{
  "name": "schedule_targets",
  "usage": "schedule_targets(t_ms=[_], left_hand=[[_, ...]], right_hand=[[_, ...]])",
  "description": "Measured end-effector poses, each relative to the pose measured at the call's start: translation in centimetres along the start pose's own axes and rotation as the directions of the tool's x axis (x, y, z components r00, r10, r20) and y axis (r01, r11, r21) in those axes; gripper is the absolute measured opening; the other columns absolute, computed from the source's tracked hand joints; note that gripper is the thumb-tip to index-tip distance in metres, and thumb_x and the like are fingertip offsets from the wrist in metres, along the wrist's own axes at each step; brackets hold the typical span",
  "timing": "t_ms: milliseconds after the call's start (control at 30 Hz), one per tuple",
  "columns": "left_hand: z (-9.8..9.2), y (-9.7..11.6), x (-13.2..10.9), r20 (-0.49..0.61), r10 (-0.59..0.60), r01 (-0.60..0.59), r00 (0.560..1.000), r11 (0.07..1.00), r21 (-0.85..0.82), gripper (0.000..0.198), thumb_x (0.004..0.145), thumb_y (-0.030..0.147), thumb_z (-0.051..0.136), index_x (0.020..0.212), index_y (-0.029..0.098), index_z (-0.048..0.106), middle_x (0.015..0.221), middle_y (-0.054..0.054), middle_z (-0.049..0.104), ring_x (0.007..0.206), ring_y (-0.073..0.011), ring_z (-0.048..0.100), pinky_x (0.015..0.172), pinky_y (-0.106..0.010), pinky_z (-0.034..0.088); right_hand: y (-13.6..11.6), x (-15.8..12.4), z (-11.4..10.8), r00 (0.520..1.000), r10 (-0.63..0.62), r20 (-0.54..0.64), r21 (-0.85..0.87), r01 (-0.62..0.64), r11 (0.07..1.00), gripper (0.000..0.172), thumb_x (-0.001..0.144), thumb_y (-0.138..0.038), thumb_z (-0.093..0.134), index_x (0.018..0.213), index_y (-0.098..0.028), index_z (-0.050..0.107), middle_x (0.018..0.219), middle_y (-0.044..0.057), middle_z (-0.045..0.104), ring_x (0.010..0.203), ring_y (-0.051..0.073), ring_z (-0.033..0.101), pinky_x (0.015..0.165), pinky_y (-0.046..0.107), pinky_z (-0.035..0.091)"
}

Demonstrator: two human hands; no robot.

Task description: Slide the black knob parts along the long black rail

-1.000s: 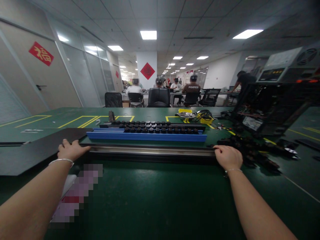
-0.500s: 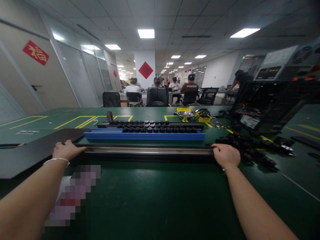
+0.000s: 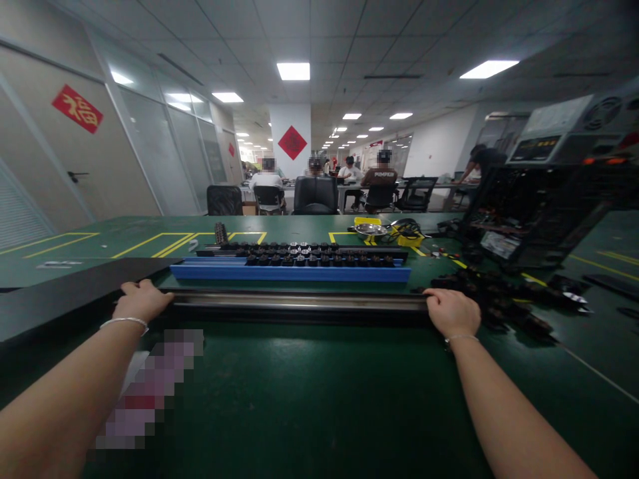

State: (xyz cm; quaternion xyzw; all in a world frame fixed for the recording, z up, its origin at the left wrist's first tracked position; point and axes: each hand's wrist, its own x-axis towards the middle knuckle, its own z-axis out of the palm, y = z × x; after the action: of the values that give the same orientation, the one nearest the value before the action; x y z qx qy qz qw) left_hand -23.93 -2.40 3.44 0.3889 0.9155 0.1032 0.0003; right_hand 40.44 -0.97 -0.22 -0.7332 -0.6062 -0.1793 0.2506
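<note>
A long dark metal rail (image 3: 299, 303) with a shiny lengthwise strip lies crosswise in front of me. My left hand (image 3: 142, 303) is closed on its left end, thumb pointing inward along the rail. At the opposite end, my right hand (image 3: 453, 311) grips the rail with curled fingers; the fingertips are hidden. Just behind the rail lies a blue channel bar (image 3: 289, 273), and a row of small black round parts (image 3: 319, 260) sits along it. A large dark flat panel (image 3: 74, 299) extends beside my left hand.
The green table (image 3: 309, 399) has yellow tape marks. A pile of black parts (image 3: 499, 299) lies right of my right hand. Behind it stands an open computer case (image 3: 534, 206). A metal bowl (image 3: 371, 229) and yellow trays (image 3: 407, 234) are farther back. People sit beyond the table.
My left hand has shifted slightly right, and the dark panel beside it appears at a slightly different angle. My right hand stays at the rail's right end. The view has tilted a little.
</note>
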Motion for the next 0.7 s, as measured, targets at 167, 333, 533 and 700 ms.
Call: schedule_targets(t_ms=[167, 333, 533, 700], left_hand=[[0.1, 0.3, -0.7, -0.01, 0.024, -0.024, 1.0, 1.0, -0.019, 0.073, 0.075, 0.045, 0.044, 0.132, 0.001, 0.034, 0.132, -0.031, 0.031, 0.117, -0.047, 0.043, 0.088, -0.051, 0.04], [0.5, 0.5, -0.7, -0.023, 0.019, -0.02, 1.0, 0.999, -0.034, 0.074, 0.076, 0.046, 0.043, 0.133, 0.0, 0.032, 0.137, -0.032, 0.026, 0.12, -0.0473, 0.04, 0.09, -0.051, 0.038], [0.8, 0.4, -0.5, -0.025, -0.011, 0.011, 1.0, 1.0, -0.013, 0.075, 0.075, 0.05, 0.041, 0.132, 0.001, 0.033, 0.134, -0.031, 0.031, 0.121, -0.0478, 0.037, 0.091, -0.051, 0.036], [1.1, 0.0, 0.0, -0.017, 0.118, -0.118, 0.993, 0.993, -0.006, 0.072, 0.076, 0.046, 0.037, 0.127, -0.005, 0.035, 0.127, -0.038, 0.033, 0.115, -0.048, 0.044, 0.083, -0.053, 0.04]], right_hand=[[-0.2, -0.1, 0.0, 1.0, 0.0, -0.015, -0.002, 0.0, 1.0, 0.036, 0.078, -0.022, 0.039, 0.087, -0.025, 0.074, 0.098, 0.001, 0.07, 0.091, 0.019, 0.058, 0.072, 0.032, 0.039], [-0.1, -0.1, 0.0, 0.999, 0.03, 0.016, 0.012, -0.03, 0.999, 0.037, 0.078, -0.023, 0.038, 0.089, -0.027, 0.073, 0.101, 0.001, 0.07, 0.092, 0.02, 0.057, 0.073, 0.034, 0.038], [-0.1, -0.2, 0.8, 0.995, 0.102, 0.019, 0.059, -0.103, 0.993, 0.036, 0.078, -0.026, 0.039, 0.089, -0.03, 0.072, 0.105, 0.0, 0.068, 0.098, 0.02, 0.055, 0.081, 0.037, 0.037], [-1.3, -0.5, 2.0, 0.964, 0.257, -0.07, 0.089, -0.25, 0.964, 0.031, 0.076, -0.032, 0.043, 0.084, -0.031, 0.072, 0.104, 0.003, 0.068, 0.104, 0.025, 0.051, 0.091, 0.047, 0.03]])
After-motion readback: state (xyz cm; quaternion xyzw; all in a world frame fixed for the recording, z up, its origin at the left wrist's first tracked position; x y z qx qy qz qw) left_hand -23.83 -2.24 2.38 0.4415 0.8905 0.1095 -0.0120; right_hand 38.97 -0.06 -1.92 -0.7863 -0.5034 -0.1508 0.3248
